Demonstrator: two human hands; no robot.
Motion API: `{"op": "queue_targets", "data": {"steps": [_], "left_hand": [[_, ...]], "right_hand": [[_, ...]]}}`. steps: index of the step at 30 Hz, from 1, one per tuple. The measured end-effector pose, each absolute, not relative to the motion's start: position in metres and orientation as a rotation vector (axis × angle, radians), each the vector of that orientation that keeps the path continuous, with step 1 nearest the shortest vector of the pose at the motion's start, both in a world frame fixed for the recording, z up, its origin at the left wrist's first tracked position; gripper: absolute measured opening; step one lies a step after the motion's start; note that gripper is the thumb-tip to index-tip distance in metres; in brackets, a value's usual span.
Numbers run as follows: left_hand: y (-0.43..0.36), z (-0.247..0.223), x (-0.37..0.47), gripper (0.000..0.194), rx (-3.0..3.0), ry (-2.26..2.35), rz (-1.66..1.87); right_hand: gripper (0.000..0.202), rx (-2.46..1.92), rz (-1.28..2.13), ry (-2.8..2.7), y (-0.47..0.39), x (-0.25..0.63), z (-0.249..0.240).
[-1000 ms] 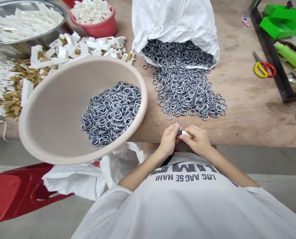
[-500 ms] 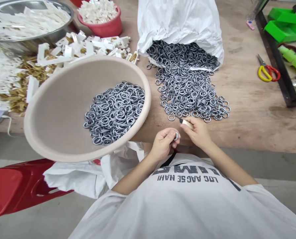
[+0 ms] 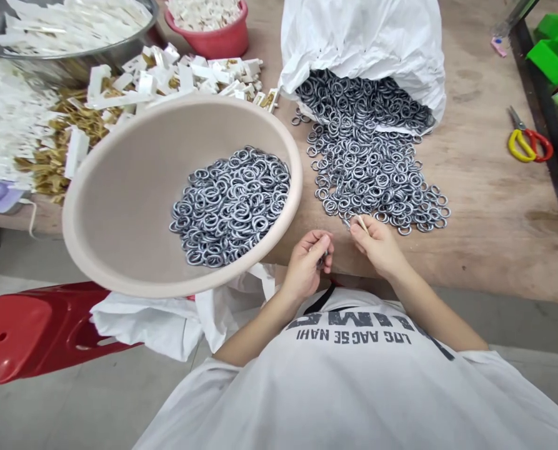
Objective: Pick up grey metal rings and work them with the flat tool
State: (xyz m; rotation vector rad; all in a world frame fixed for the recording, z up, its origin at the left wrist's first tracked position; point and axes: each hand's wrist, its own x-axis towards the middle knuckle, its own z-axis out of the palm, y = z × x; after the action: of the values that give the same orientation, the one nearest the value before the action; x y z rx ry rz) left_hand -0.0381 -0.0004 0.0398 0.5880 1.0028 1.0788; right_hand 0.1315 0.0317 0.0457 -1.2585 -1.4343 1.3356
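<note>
Near the table's front edge, my left hand is closed with grey metallic-looking rings partly showing between its fingers; how many is hidden. To its right, my right hand grips a small tool with a cream-white handle, its tip out of sight. The fingertips of this hand are at the near edge of a heap of grey rings, and one ring is right by them. These rings spill from a white sack. A large beige basin to my left holds many more such rings.
Scissors with yellow and red handles lie at the right, beside a dark metal frame and green trays. White and brown parts, a red tub and a steel bowl are behind the basin. A red stool stands below.
My right hand has moved to the heap's near edge and turned, so the tool's dark tip no longer shows. My left fingers have curled over the ring. The view has shifted slightly left.
</note>
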Motion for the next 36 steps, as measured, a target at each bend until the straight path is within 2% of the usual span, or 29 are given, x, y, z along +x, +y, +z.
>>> {"op": "queue_targets", "data": {"steps": [2, 4, 9, 12, 20, 25, 29, 36], "left_hand": [[0.003, 0.038, -0.028, 0.036, 0.655, 0.979, 1.087], [0.005, 0.036, -0.020, 0.037, 0.728, 0.974, 1.107], [0.008, 0.033, -0.015, 0.037, 0.875, 1.006, 1.131], [0.007, 0.033, -0.013, 0.037, 0.815, 0.934, 1.085], [0.004, 0.039, -0.001, 0.043, 0.576, 0.844, 0.977], [0.005, 0.044, 0.000, 0.047, 0.623, 0.813, 0.969], [0.006, 0.045, 0.001, 0.044, 0.589, 0.851, 1.016], [0.007, 0.044, 0.004, 0.040, 0.526, 0.833, 1.001]], "right_hand": [[0.033, -1.142, 1.570, -1.216, 0.021, 0.127, 0.052], [0.034, -1.104, 1.659, -1.116, 0.012, 0.122, 0.055], [0.024, -1.149, 1.420, -1.189, 0.003, 0.124, 0.057], [0.026, -1.131, 1.305, -1.318, 0.004, 0.132, 0.057], [0.030, -1.112, 1.494, -1.162, 0.005, 0.132, 0.047], [0.022, -1.177, 1.196, -1.268, 0.009, 0.142, 0.046], [0.021, -1.203, 0.959, -1.690, 0.001, 0.153, 0.053], [0.025, -1.176, 0.863, -1.850, -0.007, 0.155, 0.059]]}}
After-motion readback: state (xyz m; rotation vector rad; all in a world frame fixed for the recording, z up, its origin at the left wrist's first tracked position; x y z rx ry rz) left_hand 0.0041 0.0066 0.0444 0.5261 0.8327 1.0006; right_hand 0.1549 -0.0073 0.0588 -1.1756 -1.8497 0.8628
